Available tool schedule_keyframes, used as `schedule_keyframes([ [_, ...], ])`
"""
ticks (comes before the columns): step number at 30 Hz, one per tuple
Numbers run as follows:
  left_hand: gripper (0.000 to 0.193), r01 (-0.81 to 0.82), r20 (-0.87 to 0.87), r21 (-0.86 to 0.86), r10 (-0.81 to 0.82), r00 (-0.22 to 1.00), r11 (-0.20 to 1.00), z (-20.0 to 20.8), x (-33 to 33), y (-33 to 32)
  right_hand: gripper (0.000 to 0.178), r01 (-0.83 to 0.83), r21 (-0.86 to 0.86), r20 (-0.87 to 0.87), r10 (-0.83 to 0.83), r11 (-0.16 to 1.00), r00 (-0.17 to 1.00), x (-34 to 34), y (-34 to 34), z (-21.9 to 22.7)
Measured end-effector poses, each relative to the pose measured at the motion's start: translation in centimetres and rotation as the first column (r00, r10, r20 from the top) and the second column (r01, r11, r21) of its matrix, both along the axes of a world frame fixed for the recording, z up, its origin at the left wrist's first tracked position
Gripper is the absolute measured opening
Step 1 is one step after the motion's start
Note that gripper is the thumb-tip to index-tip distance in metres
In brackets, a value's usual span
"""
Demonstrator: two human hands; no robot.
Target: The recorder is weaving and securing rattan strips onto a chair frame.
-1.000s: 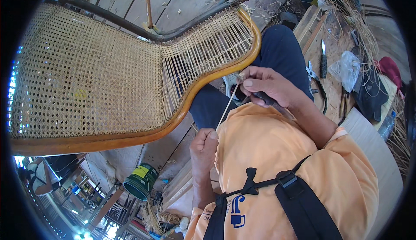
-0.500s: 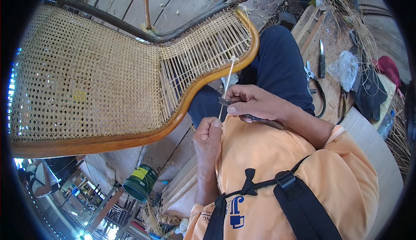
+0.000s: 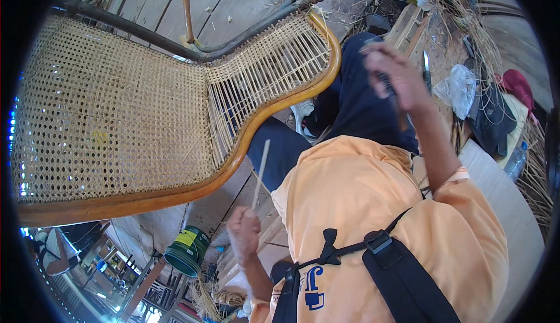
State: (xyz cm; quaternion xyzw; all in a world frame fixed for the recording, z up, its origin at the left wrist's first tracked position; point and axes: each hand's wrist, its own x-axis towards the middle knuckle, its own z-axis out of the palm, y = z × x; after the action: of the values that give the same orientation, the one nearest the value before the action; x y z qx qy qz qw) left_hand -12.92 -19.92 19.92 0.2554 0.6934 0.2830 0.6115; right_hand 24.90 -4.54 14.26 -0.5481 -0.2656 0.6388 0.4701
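Note:
My left hand (image 3: 244, 229), low at the left of my shirt, is closed around a pale cane strip (image 3: 262, 165) that sticks up from the fist. My right hand (image 3: 396, 78) is raised over my right thigh, smeared by motion, its fingers curled about a dark narrow tool (image 3: 385, 84); the tool's shape is blurred. A seat with woven cane (image 3: 116, 107) stands ahead and to the left, framed by a curved wooden edge (image 3: 256, 124). Its narrower part has a loose weave of cane strands (image 3: 274, 60). Neither hand touches the seat.
At the right lie a knife (image 3: 427, 72), a clear plastic bag (image 3: 461, 92), a red item (image 3: 520, 89) and a plastic bottle (image 3: 516, 162). Loose cane strands (image 3: 478, 31) lie at the far right. A green bucket (image 3: 188, 252) stands on the floor at the lower left.
My hands have parted: the left has moved down and left with the cane strip, whose end is now free. The right has swung up and right, away from the strip.

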Motion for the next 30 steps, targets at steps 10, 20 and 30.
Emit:
schedule_keyframes([
  [10, 0.009, 0.371, -0.343, 0.368, -0.246, 0.907, 0.853, -3.7, 7.8, 5.7, 0.026, -0.048, -0.422, 0.806, 0.398, 0.905, 0.438, 10.9, -19.1, -7.5],
  [20, 0.008, 0.433, -0.249, 0.571, -0.356, 0.901, 0.697, -1.4, 15.0, 10.6, 0.030, -0.165, 0.057, 0.419, 0.127, 0.985, 0.899, 0.3, -7.8, -1.7],
  [30, 0.023, 0.430, -0.535, -0.005, -0.366, 0.762, 0.903, -5.8, 2.1, 1.8, 0.018, 0.008, 0.173, -0.056, 0.001, 0.985, 0.998, 2.9, 6.0, 1.2],
])
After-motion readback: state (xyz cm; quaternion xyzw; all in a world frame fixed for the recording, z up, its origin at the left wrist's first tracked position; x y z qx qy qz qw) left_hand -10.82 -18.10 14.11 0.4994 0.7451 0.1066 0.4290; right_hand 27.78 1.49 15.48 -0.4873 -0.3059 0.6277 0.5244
